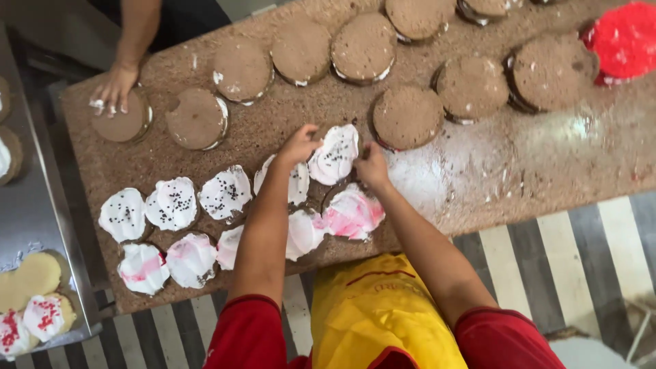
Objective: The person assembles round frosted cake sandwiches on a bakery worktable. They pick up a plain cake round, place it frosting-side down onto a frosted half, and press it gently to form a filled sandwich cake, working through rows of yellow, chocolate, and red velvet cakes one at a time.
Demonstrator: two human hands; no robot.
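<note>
A round cake with white icing and dark sprinkles [334,154] sits tilted on the brown speckled counter [478,184]. My left hand [298,145] grips its left edge. My right hand [372,166] touches its right edge. Several more white iced cakes with dark sprinkles [173,203] lie in a row to the left. Nearer me lie pink-and-white iced cakes [352,213]. Plain brown round cakes [407,117] fill the far part of the counter.
Another person's hand [113,90] rests on a brown cake [123,121] at the far left. A red iced cake [625,41] sits at the far right. A metal tray [37,212] with iced cakes stands on the left. The floor is striped.
</note>
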